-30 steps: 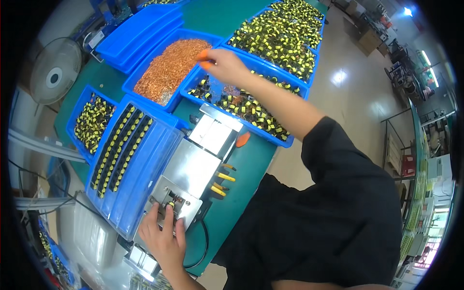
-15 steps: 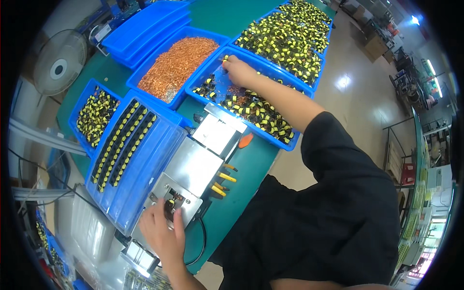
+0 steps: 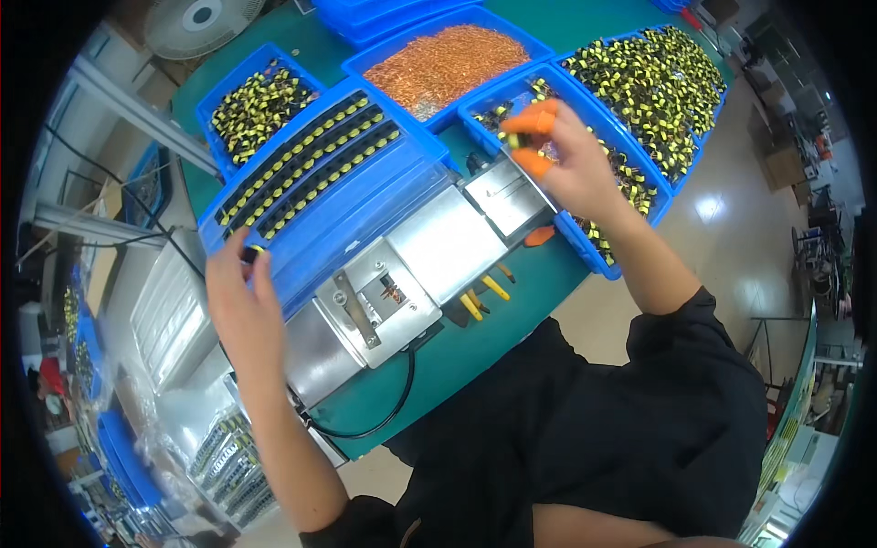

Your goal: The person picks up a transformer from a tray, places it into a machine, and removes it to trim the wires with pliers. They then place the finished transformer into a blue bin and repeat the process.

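My left hand (image 3: 242, 297) is at the lower left end of an upturned-looking blue tray (image 3: 356, 205). Between its thumb and fingers is a small black part with a yellow band (image 3: 251, 253). Similar parts stand in neat rows (image 3: 311, 151) along that tray. Orange covers sit on fingertips of my right hand (image 3: 580, 173), which pinches another black-and-yellow part (image 3: 514, 141) above the far end of a silver metal machine (image 3: 443, 242). Beneath that hand, partly hidden, lies a blue bin (image 3: 639, 151) of loose parts. Copper-coloured bits show in the machine's small opening (image 3: 393, 290).
Copper clippings fill a blue bin (image 3: 448, 68) at the back. More loose parts fill bins at the right (image 3: 653, 96) and left (image 3: 260, 114). Yellow-handled tools (image 3: 484, 297) and an orange piece (image 3: 539, 237) lie beside the machine. A black cable (image 3: 402, 397) curves along the green table.
My left hand has gone from the machine's opening to the blue tray, carrying a part. My right hand has come out of the bin toward the machine with another part. The view has shifted.
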